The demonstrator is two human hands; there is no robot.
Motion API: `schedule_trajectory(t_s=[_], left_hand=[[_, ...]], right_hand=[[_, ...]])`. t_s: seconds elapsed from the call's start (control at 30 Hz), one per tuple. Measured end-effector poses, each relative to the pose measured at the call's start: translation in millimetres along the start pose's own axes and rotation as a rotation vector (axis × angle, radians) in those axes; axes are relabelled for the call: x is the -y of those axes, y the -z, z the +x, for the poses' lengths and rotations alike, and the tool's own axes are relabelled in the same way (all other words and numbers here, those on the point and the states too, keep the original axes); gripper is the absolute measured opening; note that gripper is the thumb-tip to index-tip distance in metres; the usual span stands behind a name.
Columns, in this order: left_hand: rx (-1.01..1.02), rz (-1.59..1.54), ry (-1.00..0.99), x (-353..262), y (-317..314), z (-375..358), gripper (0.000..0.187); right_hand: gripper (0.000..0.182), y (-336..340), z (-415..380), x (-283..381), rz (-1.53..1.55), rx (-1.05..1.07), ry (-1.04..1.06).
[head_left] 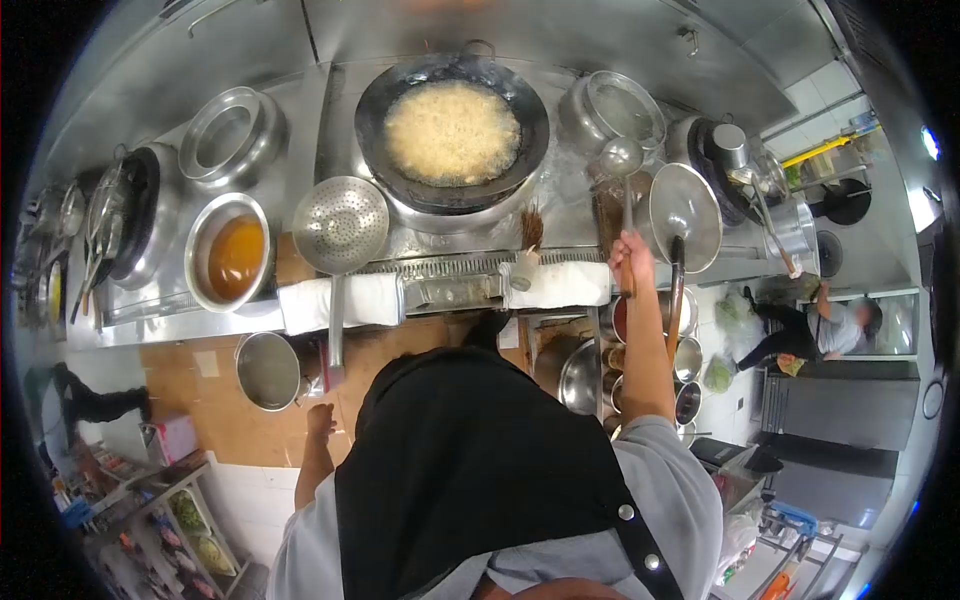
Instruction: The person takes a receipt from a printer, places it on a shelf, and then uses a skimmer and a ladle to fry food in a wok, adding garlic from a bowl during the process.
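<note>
My right hand (632, 262) is closed round the handle of a steel ladle (621, 157), whose bowl is over the stove top to the right of the wok. Beside that hand lies a round strainer (684, 220) with a brown handle. My left hand (321, 421) hangs low at my side, near a steel pot (268, 371); its fingers look curled and nothing shows in them. Pale food bubbles in oil in the black wok (370, 130). A perforated skimmer (341, 225) rests left of the wok, its handle over a white cloth (370, 300).
A steel bowl of orange oil (236, 252) stands at the left. A brush (530, 232) lies before the wok. More basins (225, 138) flank it. Seasoning pots (687, 402) stand below at the right. Another person (835, 325) is far right; a further person (70, 400) is far left.
</note>
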State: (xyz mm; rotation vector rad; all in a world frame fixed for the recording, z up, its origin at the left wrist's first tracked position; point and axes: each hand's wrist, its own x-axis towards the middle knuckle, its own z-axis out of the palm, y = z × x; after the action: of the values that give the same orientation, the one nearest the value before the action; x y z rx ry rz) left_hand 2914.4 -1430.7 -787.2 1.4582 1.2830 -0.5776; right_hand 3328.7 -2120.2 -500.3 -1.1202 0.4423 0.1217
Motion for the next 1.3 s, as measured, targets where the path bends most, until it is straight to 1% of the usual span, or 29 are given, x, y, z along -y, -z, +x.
schedule_trajectory(t_s=[0.07, 0.1, 0.17, 0.2, 0.23, 0.3, 0.33, 0.4, 0.43, 0.5, 0.53, 0.6, 0.63, 0.67, 0.73, 0.77, 0.8, 0.87, 0.93, 0.97, 1.0, 1.07, 1.13, 1.23, 1.3], left_hand=[[0.033, 0.043, 0.035, 19.0, 6.8, 20.7, 0.028], [0.062, 0.06, 0.055, 30.7, 12.5, 38.9, 0.031], [0.097, 0.083, 0.058, 36.8, 16.3, 61.0, 0.038], [0.095, 0.072, 0.048, 33.3, 14.8, 65.7, 0.041], [0.006, 0.067, 0.01, 20.6, 6.0, 56.8, 0.048], [0.015, -0.006, -0.127, -9.9, -8.0, 40.8, 0.044], [0.02, -0.049, -0.143, -25.6, -17.1, 33.7, 0.042], [0.033, -0.136, -0.18, -54.0, -34.8, 22.9, 0.038], [0.053, -0.116, -0.197, -60.4, -43.6, 20.5, 0.038], [0.099, -0.073, -0.232, -68.3, -59.8, 20.7, 0.038], [0.099, -0.002, -0.252, -70.7, -64.9, 18.3, 0.038], [0.098, 0.125, -0.29, -71.8, -74.4, 10.5, 0.038], [0.138, 0.181, -0.351, -57.2, -75.4, 32.2, 0.038], [0.119, 0.164, -0.297, -51.1, -75.0, 31.3, 0.038], [0.084, 0.137, -0.187, -40.9, -72.0, 26.3, 0.039], [0.101, 0.121, -0.154, -30.6, -67.9, 31.7, 0.041], [0.119, 0.104, -0.122, -16.5, -60.9, 42.9, 0.042], [0.265, 0.118, -0.049, 11.6, -46.4, 88.2, 0.042], [0.113, -0.024, -0.035, 7.7, -44.7, 63.3, 0.036], [0.197, -0.061, -0.015, 11.2, -41.7, 77.5, 0.031], [0.155, -0.07, -0.023, 12.8, -50.2, 74.4, 0.031], [0.051, -0.085, -0.034, 10.0, -52.1, 59.1, 0.031], [0.037, -0.182, -0.045, 12.3, -51.0, 29.2, 0.032], [0.019, -0.252, -0.066, 7.0, -56.2, -21.2, 0.036], [-0.019, -0.321, -0.064, 24.1, -55.0, -39.7, 0.036]], right_hand=[[0.016, -5.8, -28.4, 1.9, -0.404, -0.066, 0.085], [0.039, 1.3, -29.9, -18.8, -0.497, -0.128, 0.165], [0.052, -13.3, -54.5, -57.8, -0.598, -0.228, 0.226], [0.058, -15.7, -66.8, -73.0, -0.644, -0.277, 0.255], [0.061, -9.2, -73.4, -83.7, -0.793, -0.28, 0.177], [0.069, 23.0, -67.4, -128.1, -1.168, -0.286, 0.181], [0.072, 38.0, -62.4, -149.9, -1.395, -0.293, 0.274], [0.075, 25.1, -87.0, -168.0, -1.245, -0.343, 0.272], [0.073, 34.9, -88.3, -181.6, -1.254, -0.322, 0.352], [0.071, 37.7, -92.6, -167.2, -1.274, -0.305, 0.283], [0.07, 32.8, -92.3, -158.4, -1.284, -0.292, 0.256], [0.066, 13.1, -123.4, -136.8, -1.234, -0.317, 0.355], [0.065, 5.1, -136.7, -121.5, -1.215, -0.275, 0.503], [0.064, -4.2, -149.0, -102.9, -1.195, -0.232, 0.646], [0.064, -32.6, -178.0, -36.1, -1.376, -0.117, 0.543], [0.065, -42.7, -185.5, -6.2, -1.502, -0.02, 0.591], [0.067, -63.3, -194.5, 22.1, -1.597, 0.071, 0.569], [0.067, -85.0, -188.9, 47.6, -1.72, 0.249, 0.562], [0.065, -110.8, -171.6, 48.2, -1.79, 0.402, 0.469], [0.064, -118.9, -154.7, 34.6, -1.845, 0.349, 0.373], [0.065, -113.0, -126.7, 14.1, -1.749, 0.461, 0.541], [0.067, -139.8, -95.8, -9.8, -1.892, 0.371, 0.483], [0.068, -168.0, -60.5, -32.6, -1.959, 0.297, 0.423], [0.068, -185.7, -29.3, -36.8, -1.933, 0.263, 0.429], [0.069, -190.6, -7.9, -34.1, -1.929, 0.271, 0.468]])
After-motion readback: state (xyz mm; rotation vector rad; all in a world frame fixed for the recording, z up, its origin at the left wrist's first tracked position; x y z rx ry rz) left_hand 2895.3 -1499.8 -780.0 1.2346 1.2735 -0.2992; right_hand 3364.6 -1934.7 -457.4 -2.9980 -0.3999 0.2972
